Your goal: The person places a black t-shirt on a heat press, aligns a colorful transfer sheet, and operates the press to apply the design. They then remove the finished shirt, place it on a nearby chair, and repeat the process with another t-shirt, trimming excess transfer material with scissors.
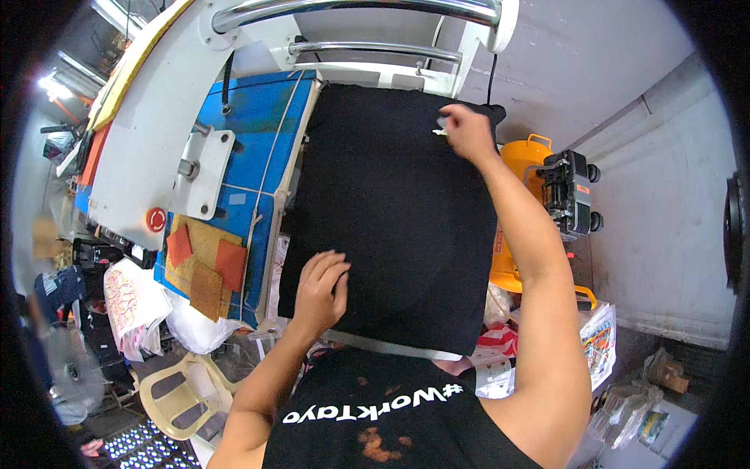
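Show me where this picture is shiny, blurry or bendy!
In the head view, black corners and bent edges around the rim suggest wide-lens distortion; a small glowing white lamp glares at upper left; the thick shiny silver metal bar catches highlights; the bare right hand looks slightly blurred; the flat black cloth shows few shadows.

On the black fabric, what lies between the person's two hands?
The head view shows the black fabric bare between the left hand and the right hand, except for a small pale piece by the latter.
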### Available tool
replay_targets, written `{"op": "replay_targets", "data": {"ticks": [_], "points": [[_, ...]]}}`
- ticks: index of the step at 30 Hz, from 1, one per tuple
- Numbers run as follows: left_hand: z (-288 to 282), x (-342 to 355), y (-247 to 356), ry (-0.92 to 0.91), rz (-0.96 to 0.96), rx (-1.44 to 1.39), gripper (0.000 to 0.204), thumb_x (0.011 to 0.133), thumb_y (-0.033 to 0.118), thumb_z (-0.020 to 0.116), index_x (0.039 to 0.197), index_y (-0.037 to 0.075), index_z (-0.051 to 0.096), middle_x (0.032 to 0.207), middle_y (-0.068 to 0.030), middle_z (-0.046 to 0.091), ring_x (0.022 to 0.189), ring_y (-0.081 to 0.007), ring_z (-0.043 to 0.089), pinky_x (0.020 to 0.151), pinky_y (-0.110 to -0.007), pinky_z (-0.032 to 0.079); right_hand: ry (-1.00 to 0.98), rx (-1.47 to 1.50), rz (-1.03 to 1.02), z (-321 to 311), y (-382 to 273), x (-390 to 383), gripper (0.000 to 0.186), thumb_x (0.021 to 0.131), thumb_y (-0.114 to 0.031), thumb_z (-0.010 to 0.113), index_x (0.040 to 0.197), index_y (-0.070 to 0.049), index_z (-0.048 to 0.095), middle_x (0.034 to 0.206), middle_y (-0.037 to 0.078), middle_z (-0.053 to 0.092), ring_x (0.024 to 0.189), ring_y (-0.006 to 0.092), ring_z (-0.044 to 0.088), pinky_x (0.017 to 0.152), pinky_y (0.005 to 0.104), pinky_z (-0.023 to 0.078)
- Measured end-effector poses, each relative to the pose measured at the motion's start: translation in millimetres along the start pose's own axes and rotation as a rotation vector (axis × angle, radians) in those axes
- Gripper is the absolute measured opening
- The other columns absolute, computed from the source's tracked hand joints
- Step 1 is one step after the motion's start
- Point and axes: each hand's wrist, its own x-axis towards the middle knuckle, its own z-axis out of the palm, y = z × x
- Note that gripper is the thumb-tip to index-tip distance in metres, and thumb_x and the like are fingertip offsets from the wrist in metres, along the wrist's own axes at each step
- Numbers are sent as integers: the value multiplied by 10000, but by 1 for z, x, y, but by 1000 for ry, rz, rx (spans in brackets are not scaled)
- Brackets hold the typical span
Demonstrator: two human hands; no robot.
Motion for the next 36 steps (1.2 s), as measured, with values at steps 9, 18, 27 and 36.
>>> {"op": "replay_targets", "data": {"ticks": [9,18,27,36], "points": [[-37,-187,-51,132,-653,-4,137,881,72,678,996,3,707,955,-171,709,856,-319,672,763,-423,518,397,435,799,-101,60,-171,218,965,-182,590,1023,22,642,911,82,664,790,157,598,760,326,496],[34,-276,-168,-456,-445,148,289,1015,254,574,1120,13,692,1021,-155,734,874,-235,724,753,-371,564,22,-88,-161,8,-115,-137,199,949,-137,587,1047,-50,737,1033,156,691,983,370,683,881,439,554],[-28,-316,-110,-19,-1040,-230,255,927,114,603,1123,-19,696,960,-183,728,907,-273,710,810,-385,546,-469,-307,-180,155,-183,69,564,839,39,574,1376,-133,602,1533,127,477,1185,407,647,985,502,548],[-230,-210,-80,746,-605,603,193,1011,125,630,1095,-39,690,1051,-176,713,1007,-321,677,934,-400,508,-113,-99,-57,63,-144,-76,277,924,-131,614,1164,-49,725,1222,183,680,1034,373,700,907,462,568]]}}
